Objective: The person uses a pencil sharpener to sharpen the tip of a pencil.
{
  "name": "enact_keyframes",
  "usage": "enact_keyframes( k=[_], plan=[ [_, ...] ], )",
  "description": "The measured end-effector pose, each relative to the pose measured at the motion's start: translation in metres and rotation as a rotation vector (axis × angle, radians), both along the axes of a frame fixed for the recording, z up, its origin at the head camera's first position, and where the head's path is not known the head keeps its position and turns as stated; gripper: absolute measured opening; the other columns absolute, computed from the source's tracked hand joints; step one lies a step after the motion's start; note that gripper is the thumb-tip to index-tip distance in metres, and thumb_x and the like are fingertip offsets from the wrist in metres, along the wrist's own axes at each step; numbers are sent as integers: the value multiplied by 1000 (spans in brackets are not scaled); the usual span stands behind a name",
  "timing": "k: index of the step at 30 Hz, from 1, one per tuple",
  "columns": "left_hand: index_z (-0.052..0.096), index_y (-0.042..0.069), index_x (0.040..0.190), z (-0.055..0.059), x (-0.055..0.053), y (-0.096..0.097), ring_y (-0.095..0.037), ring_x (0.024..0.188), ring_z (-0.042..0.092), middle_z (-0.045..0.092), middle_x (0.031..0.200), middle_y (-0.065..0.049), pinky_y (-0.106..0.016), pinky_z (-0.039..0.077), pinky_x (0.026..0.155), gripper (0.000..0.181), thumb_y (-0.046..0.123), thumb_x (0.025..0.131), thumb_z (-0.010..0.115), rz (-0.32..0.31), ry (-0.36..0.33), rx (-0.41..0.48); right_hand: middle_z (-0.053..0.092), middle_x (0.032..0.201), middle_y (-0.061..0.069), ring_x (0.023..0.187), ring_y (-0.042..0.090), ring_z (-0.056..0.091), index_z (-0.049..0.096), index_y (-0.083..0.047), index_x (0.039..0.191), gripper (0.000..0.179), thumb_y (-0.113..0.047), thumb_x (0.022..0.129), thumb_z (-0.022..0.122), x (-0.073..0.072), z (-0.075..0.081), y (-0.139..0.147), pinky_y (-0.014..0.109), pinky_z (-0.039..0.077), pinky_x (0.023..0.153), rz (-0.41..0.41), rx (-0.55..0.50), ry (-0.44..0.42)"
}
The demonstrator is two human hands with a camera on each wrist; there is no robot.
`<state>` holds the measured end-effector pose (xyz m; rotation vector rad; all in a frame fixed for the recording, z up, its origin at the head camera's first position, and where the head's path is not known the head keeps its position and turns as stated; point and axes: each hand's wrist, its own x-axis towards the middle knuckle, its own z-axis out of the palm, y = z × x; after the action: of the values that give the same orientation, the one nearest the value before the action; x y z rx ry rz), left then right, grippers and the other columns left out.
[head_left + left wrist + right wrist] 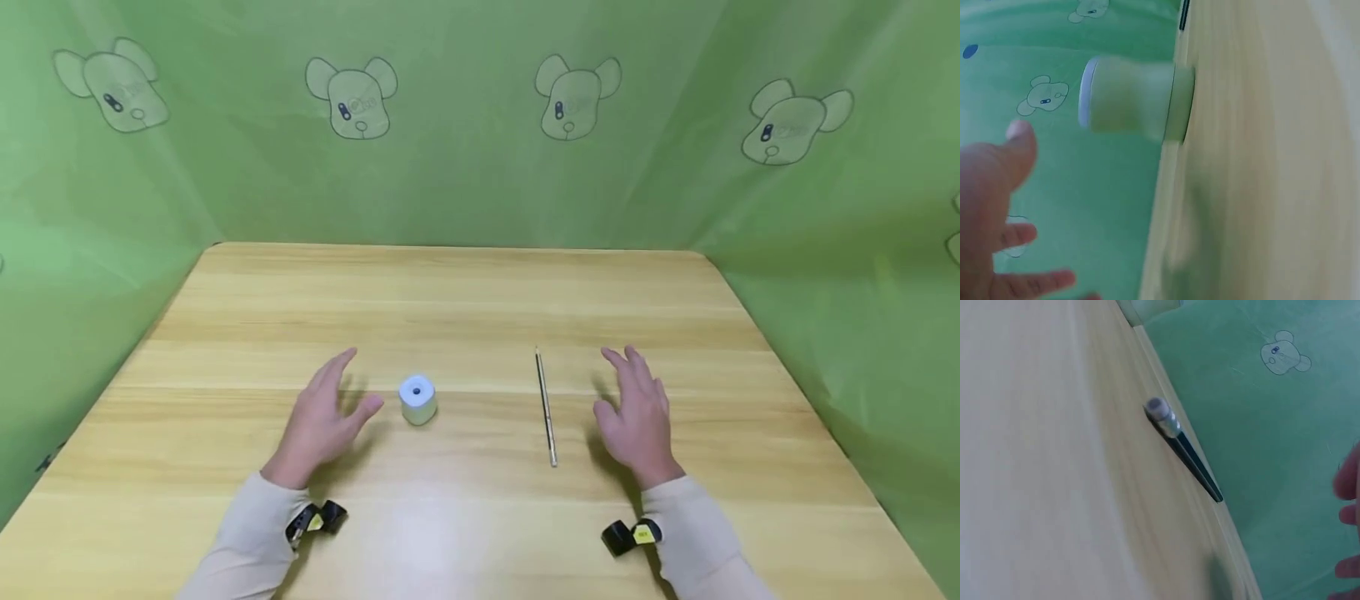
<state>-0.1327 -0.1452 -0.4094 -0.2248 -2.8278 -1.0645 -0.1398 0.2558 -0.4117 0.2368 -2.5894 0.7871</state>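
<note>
A pale green pencil sharpener (417,400) with a whitish top and a dark round hole stands upright on the table. To its left, my left hand (322,421) hovers with fingers and thumb spread, apart from it. The left wrist view shows the same sharpener (1132,97) from the side, beyond the thumb. A dark pencil (546,408) lies lengthwise on the table, its eraser end toward me. In the right wrist view the pencil (1188,456) shows its eraser and metal band up close. My right hand (637,412) is held just right of the pencil, fingers extended, touching nothing.
The light wooden table (465,308) reaches back to a green cloth (465,183) printed with bear heads, which hangs behind and on both sides. A small black camera is strapped at each wrist, over pale sleeves (697,533).
</note>
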Motion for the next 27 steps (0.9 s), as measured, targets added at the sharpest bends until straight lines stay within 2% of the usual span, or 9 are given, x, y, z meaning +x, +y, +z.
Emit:
enact_keyframes(
  k=[2, 4, 8, 11, 15, 18, 22, 27],
  plan=[
    [27, 3, 150, -2, -2, 5, -45, 131, 39, 34, 149, -24, -59, 33, 105, 83, 37, 88, 71, -44, -6, 94, 40, 141, 30, 127, 49, 38, 49, -3, 135, 51, -10, 84, 52, 0, 3, -4, 75, 23, 98, -19, 11, -2],
    [28, 2, 150, -4, -4, 12, -43, 128, 43, 37, 148, -24, -56, 37, 104, 86, 35, 85, 75, -73, -17, 155, 48, 135, 29, 120, 49, 45, 53, -2, 130, 41, -19, 93, 51, 0, 6, -10, 72, 30, 94, -42, 43, -56],
    [30, 2, 148, -7, -5, 25, -40, 125, 48, 43, 143, -23, -54, 39, 103, 91, 34, 79, 80, -78, -53, 203, 63, 102, 17, 90, 35, 59, 63, -4, 108, 35, -36, 95, 57, -3, 11, -27, 52, 48, 76, -41, 99, -268],
    [33, 1, 146, -10, -3, 34, -39, 122, 51, 49, 139, -23, -52, 41, 102, 91, 32, 76, 83, -62, -80, 209, 61, 81, 4, 70, 21, 56, 64, -8, 93, 30, -38, 92, 62, -6, 10, -40, 36, 47, 60, -15, 115, -415],
    [38, -2, 142, -13, -2, 45, -38, 117, 55, 55, 131, -23, -50, 43, 100, 88, 25, 74, 85, -47, -84, 225, 57, 72, 1, 60, 18, 52, 59, -9, 88, 33, -41, 90, 65, -7, 6, -53, 31, 43, 53, 5, 128, -535],
    [42, -4, 139, -14, -1, 51, -38, 115, 57, 58, 127, -23, -49, 44, 99, 83, 23, 73, 86, -25, -88, 227, 57, 71, 3, 59, 19, 51, 58, -8, 87, 34, -40, 88, 69, -7, 4, -58, 31, 42, 52, 2, 155, -562],
    [46, -3, 135, -15, 0, 54, -37, 112, 59, 60, 124, -21, -48, 46, 97, 77, 23, 74, 85, 8, -108, 212, 56, 68, 1, 58, 18, 51, 58, -9, 78, 29, -33, 87, 71, -6, 1, -57, 31, 42, 53, -3, 178, -548],
    [51, -4, 129, -15, -2, 56, -36, 107, 61, 62, 120, -22, -46, 50, 92, 68, 22, 76, 84, 6, -80, 209, 55, 61, 1, 47, 16, 50, 58, -11, 73, 22, -24, 89, 67, -7, 3, -54, 30, 41, 45, -2, 149, -537]
  ],
)
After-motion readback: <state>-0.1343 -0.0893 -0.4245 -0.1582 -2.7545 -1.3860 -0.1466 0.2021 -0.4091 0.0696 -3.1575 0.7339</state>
